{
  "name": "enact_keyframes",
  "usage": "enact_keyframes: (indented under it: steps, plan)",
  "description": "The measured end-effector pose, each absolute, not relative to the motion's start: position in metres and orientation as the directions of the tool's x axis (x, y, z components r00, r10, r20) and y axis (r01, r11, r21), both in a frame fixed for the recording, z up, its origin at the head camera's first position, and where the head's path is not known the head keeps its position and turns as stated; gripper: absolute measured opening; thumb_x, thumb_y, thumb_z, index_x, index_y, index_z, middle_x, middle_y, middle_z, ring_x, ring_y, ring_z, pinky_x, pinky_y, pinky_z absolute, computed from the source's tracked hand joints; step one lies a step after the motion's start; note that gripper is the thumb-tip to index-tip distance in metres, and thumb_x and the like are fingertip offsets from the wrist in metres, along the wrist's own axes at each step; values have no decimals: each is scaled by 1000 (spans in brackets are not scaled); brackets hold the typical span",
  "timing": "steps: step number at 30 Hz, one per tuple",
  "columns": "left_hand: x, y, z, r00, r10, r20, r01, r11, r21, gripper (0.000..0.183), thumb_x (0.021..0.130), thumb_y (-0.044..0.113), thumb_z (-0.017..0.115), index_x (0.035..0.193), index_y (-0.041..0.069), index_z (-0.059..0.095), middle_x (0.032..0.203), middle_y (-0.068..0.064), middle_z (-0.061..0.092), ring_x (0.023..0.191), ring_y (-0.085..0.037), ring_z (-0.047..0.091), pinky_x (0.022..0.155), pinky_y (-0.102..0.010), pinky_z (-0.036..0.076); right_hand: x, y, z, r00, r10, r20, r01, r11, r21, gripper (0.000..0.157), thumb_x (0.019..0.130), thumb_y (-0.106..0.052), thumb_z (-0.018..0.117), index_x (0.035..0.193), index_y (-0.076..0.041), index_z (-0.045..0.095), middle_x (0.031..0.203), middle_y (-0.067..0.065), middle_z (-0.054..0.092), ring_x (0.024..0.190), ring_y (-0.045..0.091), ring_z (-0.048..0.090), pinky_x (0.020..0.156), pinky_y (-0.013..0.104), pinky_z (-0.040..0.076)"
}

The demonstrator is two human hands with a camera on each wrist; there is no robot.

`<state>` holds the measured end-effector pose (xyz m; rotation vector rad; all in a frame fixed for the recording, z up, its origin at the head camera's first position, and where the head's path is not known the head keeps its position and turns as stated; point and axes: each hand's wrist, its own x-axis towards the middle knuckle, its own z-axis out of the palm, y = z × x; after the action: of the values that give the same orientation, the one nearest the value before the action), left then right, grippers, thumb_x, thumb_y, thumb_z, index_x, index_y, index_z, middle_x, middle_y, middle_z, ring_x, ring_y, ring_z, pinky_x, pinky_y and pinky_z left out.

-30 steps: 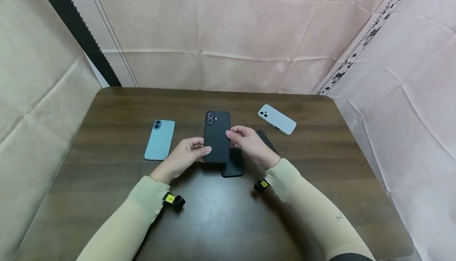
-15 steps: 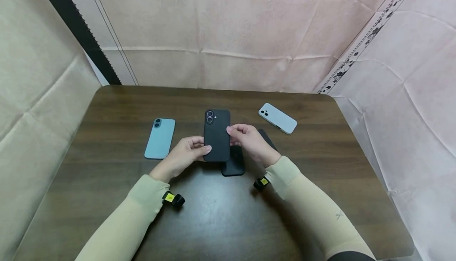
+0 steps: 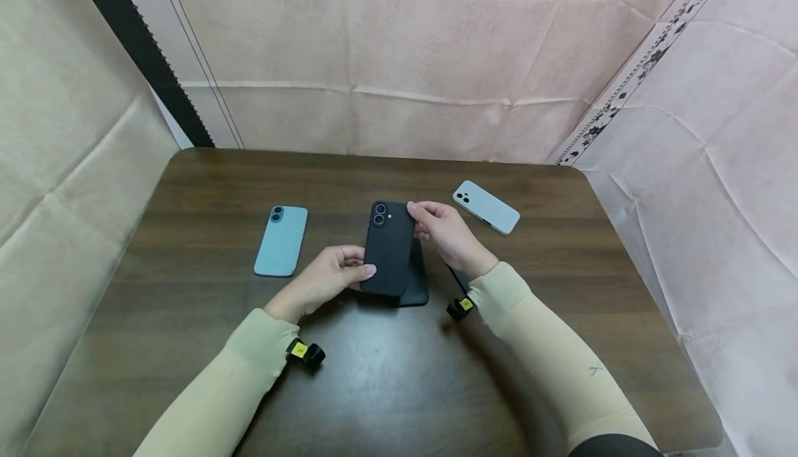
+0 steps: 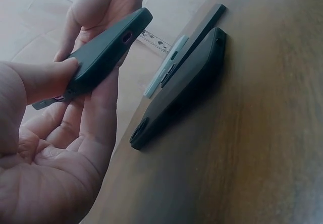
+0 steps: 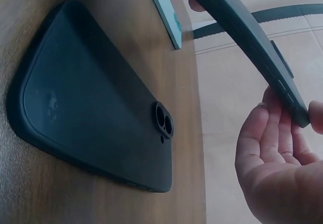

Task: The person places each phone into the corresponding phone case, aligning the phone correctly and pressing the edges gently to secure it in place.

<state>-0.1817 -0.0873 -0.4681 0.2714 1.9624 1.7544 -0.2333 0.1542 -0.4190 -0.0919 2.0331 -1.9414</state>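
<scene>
A phone in a dark case [image 3: 388,253], its two-lens camera at the upper left, is held tilted above the table. My left hand [image 3: 329,275] pinches its lower left edge, thumb on the back and fingers behind. At the upper right corner, my right hand [image 3: 450,237] pinches it with thumb and fingers. Below lies a dark phone case [image 5: 91,98] with two camera rings, partly covered by the held phone in the head view; whether a phone is inside I cannot tell. A thin dark slab [image 4: 202,35] lies beyond it, mostly hidden by my right wrist in the head view.
On the left of the brown table [image 3: 349,401] lies a light blue phone [image 3: 280,241]. A pale, white-blue phone or case [image 3: 486,208] lies at the back right. Fabric sheets [image 3: 430,48] hang behind and at both sides.
The held phone has shifted slightly right and towards me and now tilts. My right hand has slid up to its upper corner; my left hand keeps its grip.
</scene>
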Motion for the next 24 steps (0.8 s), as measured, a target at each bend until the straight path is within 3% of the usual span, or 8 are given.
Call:
enact_keyframes:
  steps: [12, 24]
  plan:
    - [-179, -88, -465, -853, 465, -237, -191, 144, 971, 26, 92, 20, 68, 111, 3, 64, 105, -11, 67, 93, -24, 65, 82, -38, 55, -231, 152, -415, -943, -268, -198, 188, 61, -980, 36, 97, -34, 60, 109, 0, 65, 98, 12, 64, 94, 36, 56, 100, 52, 40]
    - [-176, -87, -463, -851, 466, -243, -194, 153, 969, 24, 91, 22, 69, 109, 7, 66, 106, -11, 68, 93, -26, 65, 82, -38, 55, -229, 151, -415, -951, -256, -172, 165, 50, -985, 32, 97, -31, 60, 103, 0, 66, 93, 10, 66, 94, 37, 56, 100, 54, 38]
